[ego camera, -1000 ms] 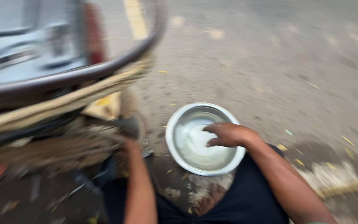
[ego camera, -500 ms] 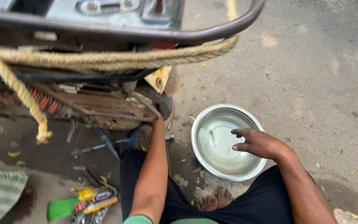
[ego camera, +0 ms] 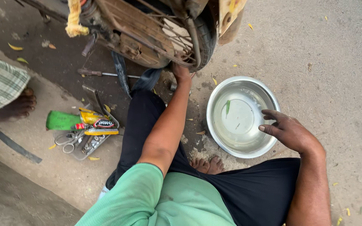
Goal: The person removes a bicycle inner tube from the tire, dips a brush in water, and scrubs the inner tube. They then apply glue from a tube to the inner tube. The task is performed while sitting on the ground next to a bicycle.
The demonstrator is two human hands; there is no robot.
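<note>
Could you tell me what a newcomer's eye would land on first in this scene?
Probably the steel bowl of water on the ground at right, with the right hand open over its rim. Next, the left hand reaching up to the wheel at top, and the tool tray at left.

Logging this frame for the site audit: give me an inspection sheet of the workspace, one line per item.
Surface: grey concrete ground, dusty, scattered yellow leaves.
Job's things: round shiny steel bowl holding shallow water and a green leaf; spoked rear wheel with black tyre.
Clutter: tray of scissors and small metal tools, green and yellow packets, screwdriver.
Hands: left hand at the wheel's lower edge, grip hidden; right hand open over the bowl's rim, fingers spread.
Cables: frayed yellow rope hanging from the frame.
Surroundings: another person's bare foot and striped cloth at left.
</note>
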